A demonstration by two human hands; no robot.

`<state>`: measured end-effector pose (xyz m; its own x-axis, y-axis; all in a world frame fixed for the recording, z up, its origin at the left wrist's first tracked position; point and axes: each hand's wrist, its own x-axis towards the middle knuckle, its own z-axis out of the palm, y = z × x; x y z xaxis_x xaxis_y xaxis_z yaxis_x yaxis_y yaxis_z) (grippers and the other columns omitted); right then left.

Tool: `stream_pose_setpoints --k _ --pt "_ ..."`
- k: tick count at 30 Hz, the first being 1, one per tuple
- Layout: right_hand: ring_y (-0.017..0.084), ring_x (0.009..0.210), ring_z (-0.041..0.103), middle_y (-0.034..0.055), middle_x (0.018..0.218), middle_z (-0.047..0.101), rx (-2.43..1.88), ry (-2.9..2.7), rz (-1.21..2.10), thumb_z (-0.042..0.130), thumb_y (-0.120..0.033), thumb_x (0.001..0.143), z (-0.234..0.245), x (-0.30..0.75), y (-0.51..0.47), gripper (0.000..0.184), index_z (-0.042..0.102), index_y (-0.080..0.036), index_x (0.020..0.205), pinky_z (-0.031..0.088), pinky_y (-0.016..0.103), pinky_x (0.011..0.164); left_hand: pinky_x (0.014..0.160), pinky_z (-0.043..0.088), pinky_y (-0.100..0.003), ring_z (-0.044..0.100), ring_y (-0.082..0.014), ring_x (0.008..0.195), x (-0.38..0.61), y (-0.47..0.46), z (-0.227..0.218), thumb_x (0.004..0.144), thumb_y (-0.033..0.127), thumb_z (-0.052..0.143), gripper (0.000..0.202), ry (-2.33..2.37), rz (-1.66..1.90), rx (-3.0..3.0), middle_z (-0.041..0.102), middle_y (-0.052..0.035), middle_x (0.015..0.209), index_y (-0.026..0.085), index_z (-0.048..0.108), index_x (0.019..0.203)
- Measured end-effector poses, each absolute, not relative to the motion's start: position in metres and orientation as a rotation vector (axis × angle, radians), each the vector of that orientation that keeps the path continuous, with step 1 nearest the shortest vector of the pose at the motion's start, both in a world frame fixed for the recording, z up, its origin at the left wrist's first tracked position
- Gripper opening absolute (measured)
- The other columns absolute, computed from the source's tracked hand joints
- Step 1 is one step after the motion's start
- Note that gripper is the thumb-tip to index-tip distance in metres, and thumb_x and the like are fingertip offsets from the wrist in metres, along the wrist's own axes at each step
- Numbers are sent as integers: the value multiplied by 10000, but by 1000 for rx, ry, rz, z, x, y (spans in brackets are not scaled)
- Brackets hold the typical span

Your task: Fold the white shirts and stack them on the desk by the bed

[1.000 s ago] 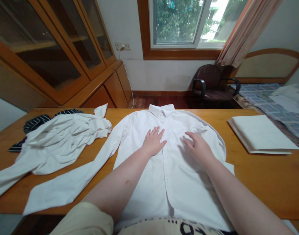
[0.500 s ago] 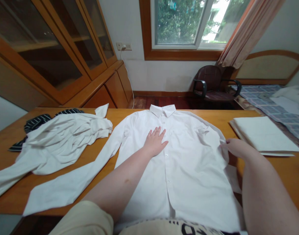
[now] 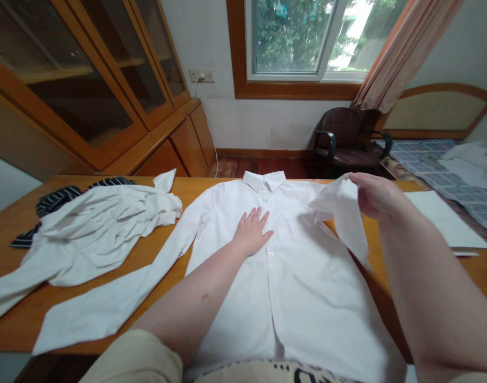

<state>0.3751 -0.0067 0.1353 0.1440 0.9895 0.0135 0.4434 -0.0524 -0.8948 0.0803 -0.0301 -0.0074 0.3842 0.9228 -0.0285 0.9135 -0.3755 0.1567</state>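
Note:
A white button-up shirt (image 3: 295, 276) lies front side up across the wooden table, its collar toward the far edge. My left hand (image 3: 252, 234) rests flat on its chest beside the buttons, fingers spread. Over at the right, my right hand (image 3: 373, 194) pinches the shirt's sleeve (image 3: 349, 213) and holds it raised off the table; the lower part of that sleeve hangs down. The other sleeve (image 3: 108, 303) stretches out toward the near left edge of the table.
A crumpled white garment (image 3: 103, 229) lies at the table's left, with black striped cloth (image 3: 60, 201) behind it. On the right is a flat white stack (image 3: 446, 218), partly behind my right forearm. An armchair (image 3: 343, 135) stands beyond the wooden table (image 3: 0, 335).
My right hand has moved up and away from me, lifting the sleeve from the shirt's side. My left hand has stayed in place on the chest.

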Motion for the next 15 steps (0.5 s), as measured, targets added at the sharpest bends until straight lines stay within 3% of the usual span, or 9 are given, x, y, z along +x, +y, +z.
stream_pose_setpoints --k 2,6,9,11,15 --pt "139 551 577 -1 623 560 -1409 -1210 1200 552 -371 822 129 345 -3 189 483 -214 742 520 286 578 1156 121 -459 139 -238 1445 80 -30 -6 913 560 307 656 1656 94 2489 186 -81 1572 254 242 1489" --pt "135 600 618 -6 640 587 -1326 -1096 1447 647 -299 780 86 297 -5 189 483 -211 750 558 318 704 1155 126 -462 150 -243 1443 80 -31 -5 915 558 310 655 1649 111 2495 196 -91 1569 244 253 1487" --pt "162 732 658 42 762 662 -1485 -1285 1442 606 -303 798 53 277 -11 129 540 -194 817 550 303 723 1155 125 -463 148 -244 1443 80 -31 -5 914 562 309 657 1646 114 2500 203 -99 1566 233 268 1482" --pt "170 748 655 49 819 685 -1581 -1464 1385 592 -333 800 43 274 -15 187 586 -177 903 536 286 677 1155 124 -463 145 -244 1443 80 -30 -4 913 563 312 661 1645 109 2501 200 -103 1566 228 270 1482" --pt "183 816 649 71 947 703 -1676 -1656 1065 570 -371 812 56 294 -17 274 628 -167 985 497 282 708 1157 120 -452 142 -236 1444 79 -30 -4 913 563 314 654 1643 103 2497 193 -87 1571 241 270 1481"
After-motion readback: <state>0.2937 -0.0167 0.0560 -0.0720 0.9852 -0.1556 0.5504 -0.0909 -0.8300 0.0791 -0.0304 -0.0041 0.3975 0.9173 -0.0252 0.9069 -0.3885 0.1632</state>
